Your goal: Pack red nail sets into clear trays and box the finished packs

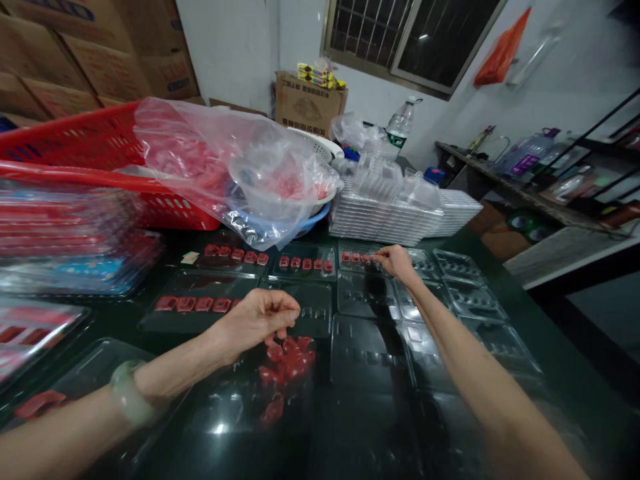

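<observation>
My right hand (397, 262) reaches to the back row of clear plastic trays, its fingertips pinched on a small red translucent plastic piece (375, 258) at the end of a short row of similar pieces (355, 257). My left hand (265, 313) is closed, thumb and fingers pressed together, above a clear tray (315, 293); what it holds, if anything, I cannot make out. Just below it lies a loose heap of red pieces (293, 360). Further red pieces sit in rows in the trays behind and to the left, partly covered by my left hand.
At the back left, a red basket (90, 137) and bowls under clear plastic bags stand beside stacked clear trays (385, 217). Blurred stacks of packaged goods (70, 233) line the left side. More clear trays (475, 300) cover the right of the dark green table. Shelving (530, 180) stands at right.
</observation>
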`<state>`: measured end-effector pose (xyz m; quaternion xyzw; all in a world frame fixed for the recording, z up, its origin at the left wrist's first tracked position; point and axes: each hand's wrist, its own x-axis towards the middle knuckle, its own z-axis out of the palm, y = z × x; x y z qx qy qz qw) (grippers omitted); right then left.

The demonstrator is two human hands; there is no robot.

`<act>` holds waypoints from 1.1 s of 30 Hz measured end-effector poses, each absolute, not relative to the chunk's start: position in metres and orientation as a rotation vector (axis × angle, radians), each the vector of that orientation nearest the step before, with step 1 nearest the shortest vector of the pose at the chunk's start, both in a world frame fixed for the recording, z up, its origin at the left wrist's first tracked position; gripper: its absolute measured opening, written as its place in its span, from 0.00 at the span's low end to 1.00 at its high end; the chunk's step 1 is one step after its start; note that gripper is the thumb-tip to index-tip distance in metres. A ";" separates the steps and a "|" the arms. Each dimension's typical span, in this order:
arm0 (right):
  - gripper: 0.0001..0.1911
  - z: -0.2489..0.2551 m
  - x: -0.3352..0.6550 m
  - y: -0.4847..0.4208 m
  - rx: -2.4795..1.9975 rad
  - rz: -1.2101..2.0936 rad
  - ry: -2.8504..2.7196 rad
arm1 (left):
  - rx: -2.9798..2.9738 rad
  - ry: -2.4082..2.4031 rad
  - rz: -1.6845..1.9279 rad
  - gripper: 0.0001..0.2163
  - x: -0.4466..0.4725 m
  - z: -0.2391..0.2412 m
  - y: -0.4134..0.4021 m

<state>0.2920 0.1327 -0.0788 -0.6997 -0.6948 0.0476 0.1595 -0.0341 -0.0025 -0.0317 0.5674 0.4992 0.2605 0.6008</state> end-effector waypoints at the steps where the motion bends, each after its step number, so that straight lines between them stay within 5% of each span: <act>1: 0.12 -0.077 0.291 0.132 -2.016 0.133 -1.999 | 1.316 1.156 0.610 0.11 -0.036 -0.031 -0.002; 13: 0.17 -0.071 0.263 0.121 -2.343 -0.029 -1.975 | 1.446 1.242 0.564 0.10 -0.045 -0.038 -0.002; 25: 0.24 -0.053 0.259 0.085 -2.188 -0.122 -1.995 | 2.395 1.007 0.163 0.11 -0.065 -0.048 -0.023; 33: 0.17 -0.054 0.173 -0.023 -1.300 0.784 -1.890 | 2.144 1.125 0.389 0.04 -0.057 -0.027 -0.030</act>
